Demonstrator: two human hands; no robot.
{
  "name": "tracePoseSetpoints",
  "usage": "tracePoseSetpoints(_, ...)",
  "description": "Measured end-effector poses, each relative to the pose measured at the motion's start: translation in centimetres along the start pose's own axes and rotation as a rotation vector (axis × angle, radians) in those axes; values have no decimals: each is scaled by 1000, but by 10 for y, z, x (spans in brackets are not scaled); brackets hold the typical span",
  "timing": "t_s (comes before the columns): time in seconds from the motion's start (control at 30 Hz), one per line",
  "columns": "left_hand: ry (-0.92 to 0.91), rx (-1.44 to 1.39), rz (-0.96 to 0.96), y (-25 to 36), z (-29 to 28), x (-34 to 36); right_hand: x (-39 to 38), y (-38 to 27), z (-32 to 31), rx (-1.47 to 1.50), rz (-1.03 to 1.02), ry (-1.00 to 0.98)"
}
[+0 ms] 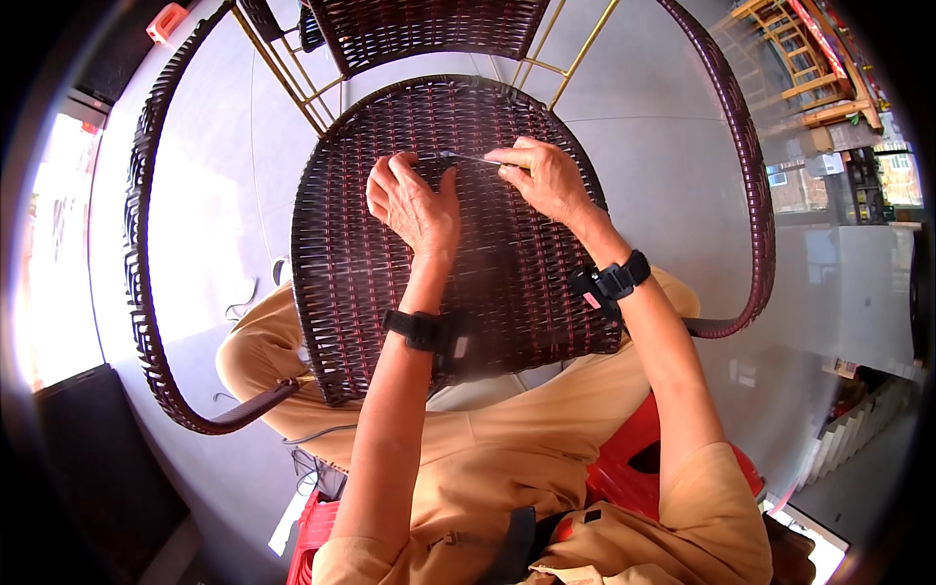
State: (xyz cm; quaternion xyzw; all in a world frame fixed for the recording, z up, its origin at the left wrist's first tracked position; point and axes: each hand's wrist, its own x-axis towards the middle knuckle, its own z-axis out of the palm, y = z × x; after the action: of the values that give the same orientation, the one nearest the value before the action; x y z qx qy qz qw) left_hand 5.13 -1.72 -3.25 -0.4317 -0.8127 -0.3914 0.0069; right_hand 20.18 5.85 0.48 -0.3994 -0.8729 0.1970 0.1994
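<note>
A dark brown woven wicker chair seat [468, 263] with reddish strands fills the middle of the view above my legs. My left hand [414, 205] rests on its weave, fingers bent and thumb apart from them, with no held item visible. Just to the right, my right hand [546, 185] pinches a thin metal tool [473, 157], whose tip reaches the weave near my left fingertips. Black straps circle both my forearms. The curved woven armrests [751, 195] arch out on either side, and gold metal bars [556, 83] join the upper woven backrest [429, 29].
Red plastic stools [634, 439] show under and beside me. A pink object [166, 21] lies at the upper left. Stacked light wooden frames [814, 68] stand at the upper right. Cables [312, 458] lie on the grey floor by my left leg, and a dark panel [102, 448] is at the left.
</note>
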Motion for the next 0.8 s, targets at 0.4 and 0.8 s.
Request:
tracePoseSetpoints(0.4, -158, 35, 117, -10, -6, 24, 11, 18, -4, 231, 54, -121)
tracePoseSetpoints(0.8, -418, 61, 275, -14, -13, 61, 9, 28, 5, 212, -4, -57)
